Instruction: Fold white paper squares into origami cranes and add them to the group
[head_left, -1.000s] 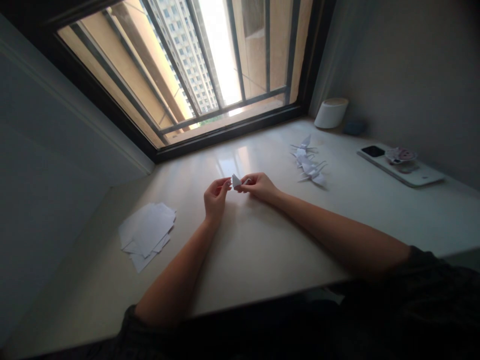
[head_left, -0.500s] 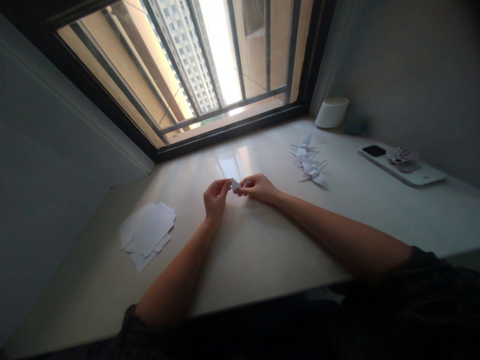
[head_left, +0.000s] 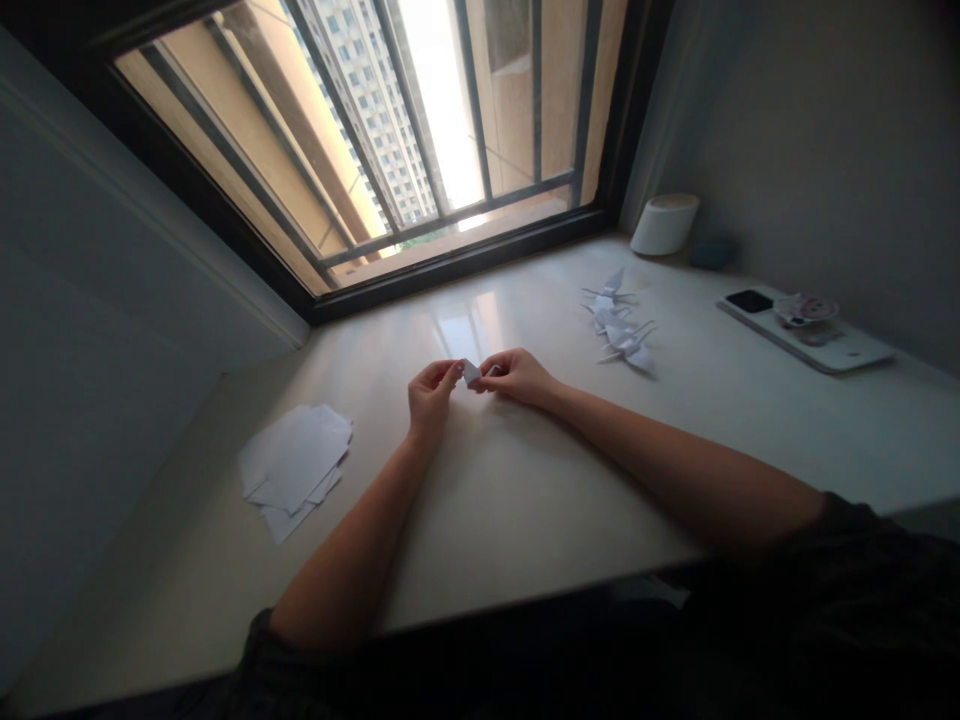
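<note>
A small piece of folded white paper [head_left: 471, 373] is held between my two hands, over the middle of the table. My left hand [head_left: 431, 395] pinches its left end between thumb and fingertips. On the other side, my right hand [head_left: 520, 376] is closed on the right part, with fingers covering much of it. A narrow folded tip shows beside the right fingers. To the right of my hands lie several folded paper cranes [head_left: 619, 325] in a row. A stack of white paper sheets [head_left: 296, 460] lies to the left, loosely fanned.
The pale table [head_left: 525, 520] runs up to a barred window [head_left: 450, 215]. A white phone [head_left: 847, 345] with a round clear grip lies at the right. Behind it, near the wall, are a white cylindrical container [head_left: 664, 226] and a small dark object [head_left: 712, 254].
Hardly anything differs. Both hands keep their hold on the folded paper, whose left tip looks slightly lower and turned a little.
</note>
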